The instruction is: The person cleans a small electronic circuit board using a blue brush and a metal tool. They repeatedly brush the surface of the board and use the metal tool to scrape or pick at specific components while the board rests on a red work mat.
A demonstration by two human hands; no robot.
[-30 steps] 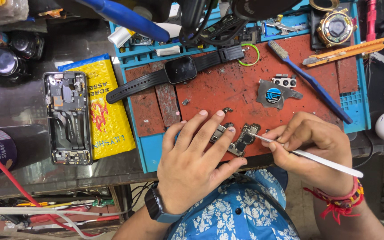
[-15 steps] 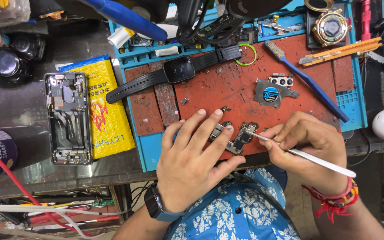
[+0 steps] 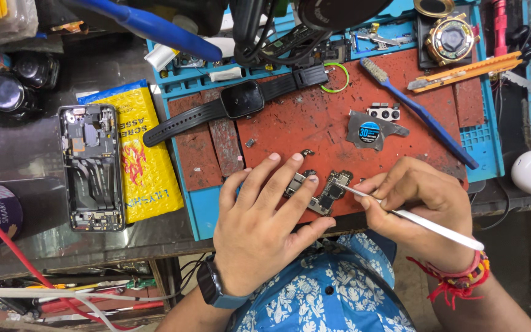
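Phone chassis (image 3: 92,167), opened and stripped, lies well to the left of the red work mat (image 3: 314,132), with a yellow padded pouch (image 3: 137,154) between the two and a black smartwatch (image 3: 241,99) stretched across the mat's upper left part. At the mat's near edge sits the small circuit board (image 3: 322,195), and the left hand (image 3: 264,229) lies flat there, fingers spread, its middle fingertip pressing down on the board's left end; this hand is open, pinning rather than gripping. Just right of the board, the right hand (image 3: 416,203) is closed in a pen-like pinch around slim metal tweezers (image 3: 408,215), whose tips touch the board's upper right corner while the shaft runs back across the hand toward the wrist. To do this well, I judge the pinning finger should keep steady downward pressure so the board cannot skate on the mat, and the tweezer tips should work lightly and at a shallow angle. Further right on the mat lie a blue toothbrush (image 3: 419,112) and an orange utility knife (image 3: 465,71).
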